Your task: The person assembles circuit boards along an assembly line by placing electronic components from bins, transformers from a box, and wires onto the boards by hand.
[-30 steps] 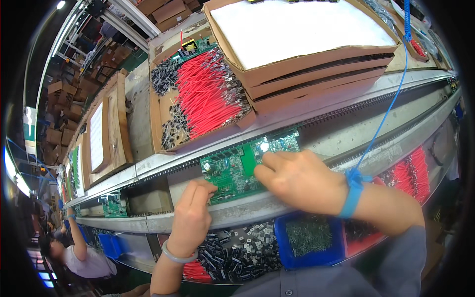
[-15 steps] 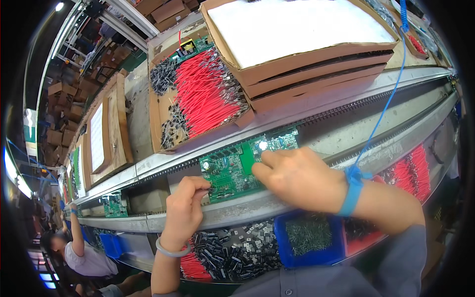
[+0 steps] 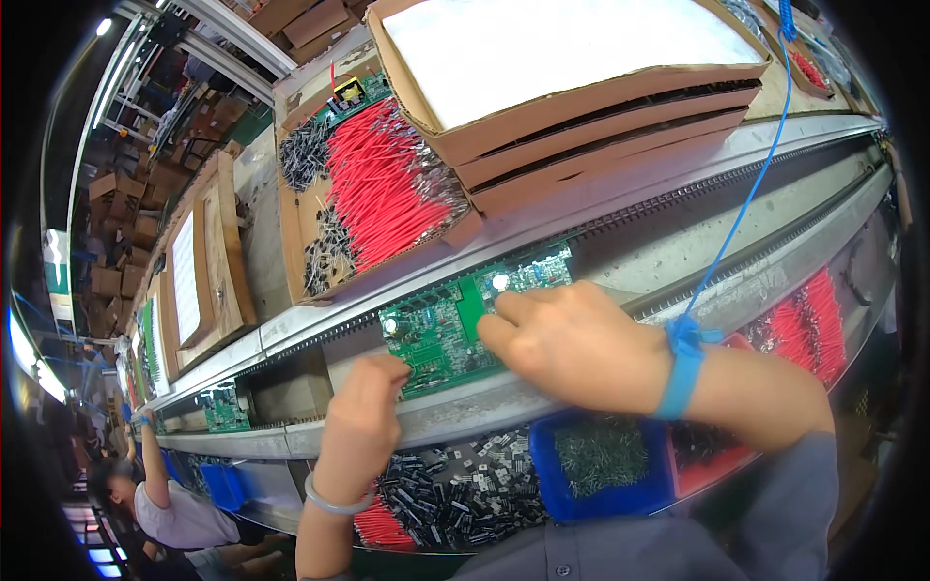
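Note:
A green circuit board point(image 3: 441, 339) sits on the rail track in front of me, with white round parts, black parts and a bare green strip on it. My right hand point(image 3: 576, 349), a blue band round its wrist, reaches over the board's right part with its fingers bent together; whatever is between the fingertips is hidden. Beside the board's left edge is my left hand point(image 3: 366, 412), slightly blurred, its fingers curled closed. I cannot make out anything in its pinch.
Below the rail lie black and silver components point(image 3: 455, 494), a blue bin point(image 3: 605, 460) of thin metal-legged parts and a red bin point(image 3: 707, 465). A cardboard tray point(image 3: 291, 247) of red-sleeved parts and stacked boxes point(image 3: 591, 126) stand beyond. A blue cord point(image 3: 741, 228) hangs at right. Someone point(image 3: 179, 508) works at left.
My left hand's fingers have drawn in a little from the board's left edge. The right hand stays over the board, and the whole view has shifted slightly.

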Motion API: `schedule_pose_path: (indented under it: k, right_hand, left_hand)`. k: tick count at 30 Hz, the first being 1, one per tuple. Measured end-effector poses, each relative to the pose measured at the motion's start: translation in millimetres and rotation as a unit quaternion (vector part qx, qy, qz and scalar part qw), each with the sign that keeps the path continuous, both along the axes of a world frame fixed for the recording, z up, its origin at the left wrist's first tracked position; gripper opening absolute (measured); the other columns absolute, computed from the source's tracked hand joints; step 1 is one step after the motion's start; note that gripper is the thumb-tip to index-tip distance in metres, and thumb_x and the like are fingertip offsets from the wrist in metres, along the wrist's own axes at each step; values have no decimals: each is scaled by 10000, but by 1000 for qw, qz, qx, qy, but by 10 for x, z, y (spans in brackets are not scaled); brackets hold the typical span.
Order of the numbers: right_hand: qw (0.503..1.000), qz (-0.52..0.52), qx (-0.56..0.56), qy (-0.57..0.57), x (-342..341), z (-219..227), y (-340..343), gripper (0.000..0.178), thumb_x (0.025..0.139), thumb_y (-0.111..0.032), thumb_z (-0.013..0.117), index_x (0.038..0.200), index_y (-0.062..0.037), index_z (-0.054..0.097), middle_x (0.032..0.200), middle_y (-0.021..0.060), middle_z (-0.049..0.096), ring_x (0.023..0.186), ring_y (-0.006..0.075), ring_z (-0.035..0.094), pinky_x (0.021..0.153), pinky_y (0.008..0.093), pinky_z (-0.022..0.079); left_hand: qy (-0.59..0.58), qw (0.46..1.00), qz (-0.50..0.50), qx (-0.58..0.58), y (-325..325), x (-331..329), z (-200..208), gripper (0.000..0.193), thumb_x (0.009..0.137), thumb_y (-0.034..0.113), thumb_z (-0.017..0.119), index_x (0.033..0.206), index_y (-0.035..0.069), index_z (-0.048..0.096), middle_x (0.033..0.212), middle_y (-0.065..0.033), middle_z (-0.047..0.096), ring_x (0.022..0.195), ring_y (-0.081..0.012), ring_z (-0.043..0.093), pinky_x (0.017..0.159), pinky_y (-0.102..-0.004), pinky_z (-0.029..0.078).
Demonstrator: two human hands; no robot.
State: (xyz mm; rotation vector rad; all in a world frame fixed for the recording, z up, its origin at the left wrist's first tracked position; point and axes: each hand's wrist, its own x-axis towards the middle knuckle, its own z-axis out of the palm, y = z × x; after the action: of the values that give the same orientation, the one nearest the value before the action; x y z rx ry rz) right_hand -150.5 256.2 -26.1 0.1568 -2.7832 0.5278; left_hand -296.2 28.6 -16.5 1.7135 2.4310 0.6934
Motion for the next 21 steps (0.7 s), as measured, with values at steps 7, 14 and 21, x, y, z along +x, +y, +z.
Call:
schedule_pose_path:
  k: [7,14,21]
  right_hand:
    - [998,-4,-28,-49,2,168,111,167,807,-79,630,937,-20,545,866,160,676,743,367,706,624,458,577]
    - [996,22,-8,-84,103,231,136,283,858,-199,720,1042,-34,581,996,153,630,842,368,705,685,458,595]
    - [973,-178,33,140,208,1088,972,160,848,-139,739,957,-58,654,893,153,673,796,358,680,704,440,554]
  left_hand:
    - [52,998,-28,-11,-6,41,8,438,743,-143,557,1167,-39,602,1102,-218,628,962,-404,654,824,-441,558]
    - [-73,996,45,-39,-73,71,253,491,866,-129,578,1337,-4,523,1251,-246,511,1058,-461,609,859,-460,544]
    - [-40,986,-7,164,669,3,1115,134,895,-25,683,1023,6,659,994,-148,630,826,-317,669,730,-375,552]
